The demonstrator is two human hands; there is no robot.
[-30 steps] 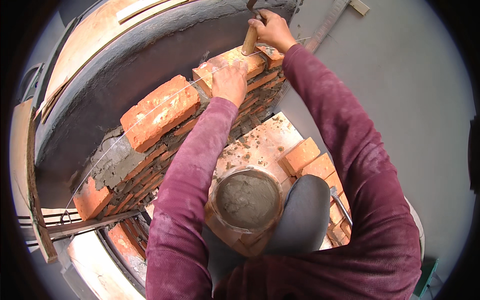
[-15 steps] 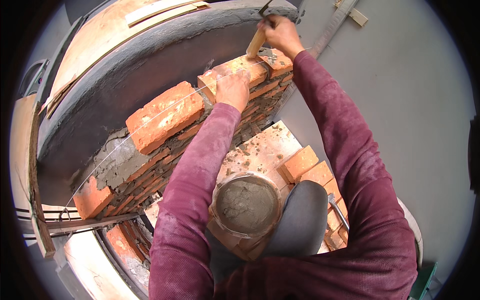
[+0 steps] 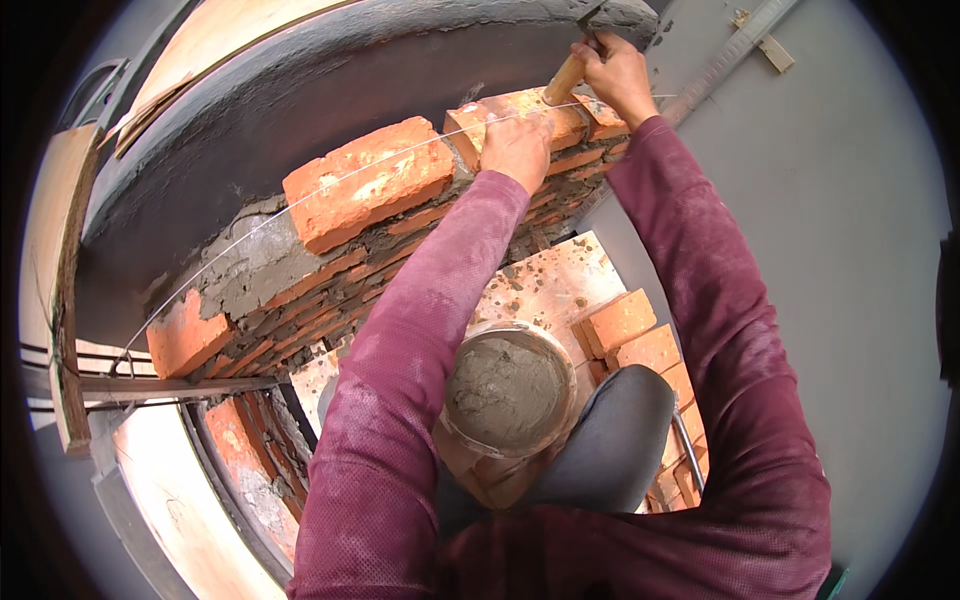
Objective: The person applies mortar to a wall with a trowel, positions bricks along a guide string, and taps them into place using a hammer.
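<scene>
At the far part of the brick wall, my left hand [image 3: 515, 148] grips an orange brick [image 3: 468, 122] in the top course, its fingers bent over the brick's top. My right hand [image 3: 615, 80] is closed around a trowel, with the wooden handle [image 3: 566, 78] pointing down and its butt at the same brick's top. The trowel's dark metal end points up, partly hidden by my fist. To the left lies another brick [image 3: 370, 180], separated by a mortar gap. A white string line [image 3: 236, 236] runs along the course, over grey mortar [image 3: 262, 258] and a left end brick [image 3: 185, 337].
A round bucket of wet mortar [image 3: 508, 392] stands in front of my knee [image 3: 620, 430]. Loose bricks [image 3: 648, 350] are stacked to its right, beside a splattered board [image 3: 560, 278]. A dark curved wall [image 3: 350, 80] rises behind the bricks. Upright timber [image 3: 65, 290] stands at left.
The view has shifted, so the wall and both hands sit further right in the picture. My left hand stays on the brick; the trowel handle's butt remains at its top.
</scene>
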